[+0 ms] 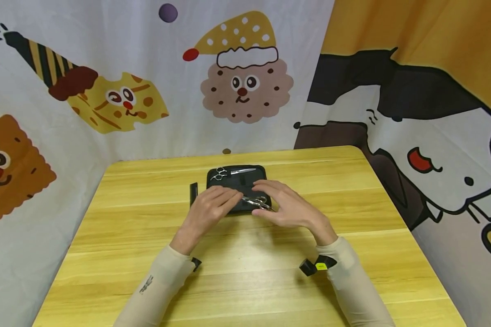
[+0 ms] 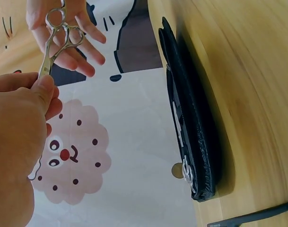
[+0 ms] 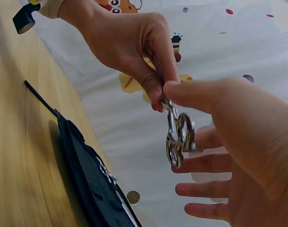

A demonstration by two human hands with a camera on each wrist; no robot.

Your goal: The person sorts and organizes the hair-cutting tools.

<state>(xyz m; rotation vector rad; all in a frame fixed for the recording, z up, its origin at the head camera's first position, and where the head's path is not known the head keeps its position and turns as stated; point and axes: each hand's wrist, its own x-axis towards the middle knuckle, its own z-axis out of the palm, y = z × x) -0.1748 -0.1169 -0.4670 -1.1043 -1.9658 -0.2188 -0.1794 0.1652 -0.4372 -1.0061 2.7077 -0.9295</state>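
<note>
My left hand (image 1: 211, 207) pinches a pair of silver hairdressing scissors (image 1: 257, 201) by the blade end, between thumb and fingers. The finger rings point toward my right hand (image 1: 287, 207). That hand is spread, its fingers extended around the rings; in the right wrist view its thumb overlaps the scissors (image 3: 173, 135) close to the left fingertips. Below both hands lies an unfolded black case (image 1: 239, 181) on the table. A second pair of scissors (image 1: 243, 171) rests along the case's far side. The left hand covers part of the case's near left.
A black comb (image 1: 193, 192) lies on the wooden table (image 1: 245, 272), just left of the case. Behind the table hangs a printed curtain (image 1: 147, 41) with cartoon figures. Each wrist wears a small dark camera (image 1: 308, 267).
</note>
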